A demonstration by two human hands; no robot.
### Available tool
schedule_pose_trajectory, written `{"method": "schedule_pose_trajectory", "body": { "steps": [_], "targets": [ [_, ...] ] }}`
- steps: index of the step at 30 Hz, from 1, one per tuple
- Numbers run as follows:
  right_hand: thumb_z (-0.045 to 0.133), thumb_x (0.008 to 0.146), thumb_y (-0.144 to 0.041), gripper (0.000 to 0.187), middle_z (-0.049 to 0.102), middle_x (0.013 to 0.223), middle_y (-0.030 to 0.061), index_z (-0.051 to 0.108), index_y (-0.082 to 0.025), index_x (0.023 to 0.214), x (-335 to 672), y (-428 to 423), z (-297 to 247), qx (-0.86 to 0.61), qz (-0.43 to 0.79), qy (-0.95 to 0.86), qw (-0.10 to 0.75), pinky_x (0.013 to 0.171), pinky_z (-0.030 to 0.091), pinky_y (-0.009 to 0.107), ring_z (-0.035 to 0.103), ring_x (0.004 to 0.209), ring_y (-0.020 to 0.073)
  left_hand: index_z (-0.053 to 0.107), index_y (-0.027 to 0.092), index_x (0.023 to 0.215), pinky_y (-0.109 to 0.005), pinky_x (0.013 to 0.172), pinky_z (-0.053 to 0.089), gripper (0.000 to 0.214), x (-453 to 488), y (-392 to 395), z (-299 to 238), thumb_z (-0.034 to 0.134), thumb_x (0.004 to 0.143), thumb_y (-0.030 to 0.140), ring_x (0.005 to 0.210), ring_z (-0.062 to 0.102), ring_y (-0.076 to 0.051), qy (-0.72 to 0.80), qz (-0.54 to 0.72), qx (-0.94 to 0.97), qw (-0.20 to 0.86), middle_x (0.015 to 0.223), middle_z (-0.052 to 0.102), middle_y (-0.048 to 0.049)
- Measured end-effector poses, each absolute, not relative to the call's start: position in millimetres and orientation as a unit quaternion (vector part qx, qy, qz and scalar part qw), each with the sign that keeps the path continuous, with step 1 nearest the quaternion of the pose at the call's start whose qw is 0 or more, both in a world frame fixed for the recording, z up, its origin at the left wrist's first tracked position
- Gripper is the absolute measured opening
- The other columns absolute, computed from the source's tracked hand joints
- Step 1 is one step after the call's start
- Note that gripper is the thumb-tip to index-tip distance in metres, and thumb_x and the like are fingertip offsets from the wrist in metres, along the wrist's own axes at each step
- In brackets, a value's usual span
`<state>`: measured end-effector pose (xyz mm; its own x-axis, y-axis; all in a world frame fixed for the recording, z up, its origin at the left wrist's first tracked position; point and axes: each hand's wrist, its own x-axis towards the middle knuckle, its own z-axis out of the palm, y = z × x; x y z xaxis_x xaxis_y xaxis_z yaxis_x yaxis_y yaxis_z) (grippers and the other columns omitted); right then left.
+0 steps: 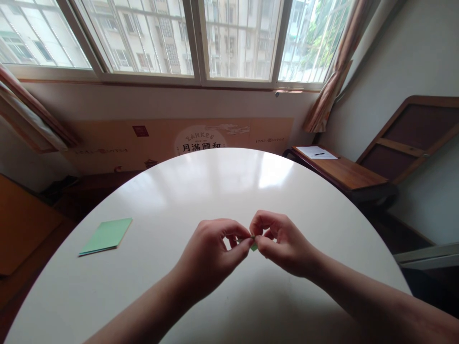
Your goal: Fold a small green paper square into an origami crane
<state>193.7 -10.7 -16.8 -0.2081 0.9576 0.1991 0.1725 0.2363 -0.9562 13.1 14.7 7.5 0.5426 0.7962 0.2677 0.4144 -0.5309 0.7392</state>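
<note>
Between my two hands, above the middle of the white table, is a small piece of green paper [254, 247], mostly hidden by the fingers. My left hand [215, 248] pinches it from the left with thumb and forefinger. From the right, my right hand [279, 241] grips it with fingertips pressed together, close against the left ones. How the paper is folded cannot be made out. A stack of green square paper [106, 236] lies on the table to the left, apart from both hands.
The round white table [172, 200] fills the foreground. Behind it at the right, a wooden side table [347, 169] holds a white sheet [311, 152] with a pen [319, 154] on it. A printed banner board [158, 138] stands below the windows, with curtains [328, 102] beside them.
</note>
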Motion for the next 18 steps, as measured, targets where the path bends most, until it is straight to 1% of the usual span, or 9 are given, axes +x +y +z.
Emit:
{"method": "schedule_pose_trajectory", "body": {
  "steps": [4, 10, 15, 18],
  "targets": [
    [0.052, 0.071, -0.011, 0.008, 0.054, 0.069, -0.0008, 0.055, -0.018, 0.070, 193.9, -10.6, -17.9, -0.437, 0.424, -0.655, 0.448, 0.054, 0.038, 0.024, 0.046, 0.062, 0.0122, 0.074, 0.018, 0.071, -0.020, 0.052, 0.045, 0.015, 13.7, 13.4, 8.8, 0.064, 0.082, 0.020, 0.055, 0.059, -0.013, 0.370, 0.301, 0.820, 0.316, 0.064, 0.071, -0.0013],
    [0.053, 0.070, -0.011, 0.008, 0.054, 0.069, -0.0011, 0.054, -0.018, 0.070, 193.4, -10.8, -18.4, -0.434, 0.427, -0.655, 0.448, 0.054, 0.038, 0.024, 0.046, 0.062, 0.0124, 0.074, 0.018, 0.070, -0.020, 0.051, 0.044, 0.014, 14.1, 13.1, 9.7, 0.065, 0.080, 0.020, 0.055, 0.058, -0.013, 0.370, 0.306, 0.815, 0.326, 0.062, 0.069, -0.0012],
    [0.052, 0.070, -0.010, 0.008, 0.054, 0.067, -0.0017, 0.054, -0.018, 0.069, 194.2, -10.5, -17.7, -0.429, 0.430, -0.659, 0.444, 0.054, 0.037, 0.023, 0.046, 0.061, 0.0118, 0.074, 0.017, 0.070, -0.019, 0.049, 0.042, 0.013, 16.0, 12.3, 9.3, 0.066, 0.079, 0.021, 0.054, 0.056, -0.012, 0.372, 0.321, 0.783, 0.382, 0.063, 0.069, -0.0014],
    [0.052, 0.071, -0.012, 0.007, 0.052, 0.066, -0.0024, 0.054, -0.018, 0.070, 194.7, -10.3, -17.0, -0.423, 0.450, -0.651, 0.442, 0.050, 0.035, 0.022, 0.045, 0.059, 0.0114, 0.073, 0.016, 0.070, -0.019, 0.048, 0.040, 0.012, 16.7, 10.8, 8.9, 0.067, 0.079, 0.021, 0.054, 0.055, -0.011, 0.376, 0.320, 0.766, 0.412, 0.064, 0.069, -0.0017]
  ]
}}
